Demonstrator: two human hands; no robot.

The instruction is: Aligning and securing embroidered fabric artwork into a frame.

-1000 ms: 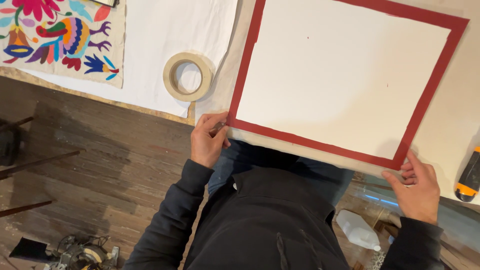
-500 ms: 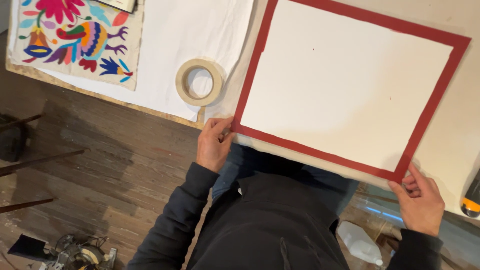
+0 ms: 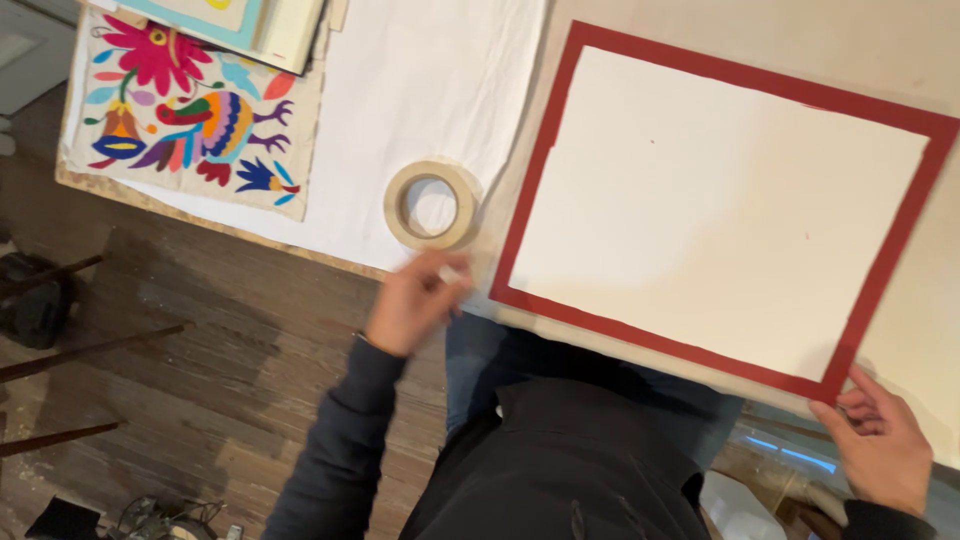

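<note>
A white sheet with a red tape border (image 3: pixel 720 200) lies flat on the beige table surface (image 3: pixel 930 330). My right hand (image 3: pixel 885 450) rests at the sheet's near right corner, fingertips touching the red border. My left hand (image 3: pixel 410 300) is off the sheet's near left corner, just below a roll of beige masking tape (image 3: pixel 432 205) that lies on a white cloth (image 3: pixel 420 90). The left hand's fingers are loosely curled and blurred; nothing shows in them.
A colourful embroidered cloth (image 3: pixel 190 120) lies at the far left of the table, with books (image 3: pixel 250 20) on its top edge. Dark wood floor (image 3: pixel 200 380) lies below the table edge, with tools and cables at the lower left.
My left hand has let go of the sheet's near left corner and moved left toward the tape roll. The view has shifted, bringing the embroidered cloth further into frame.
</note>
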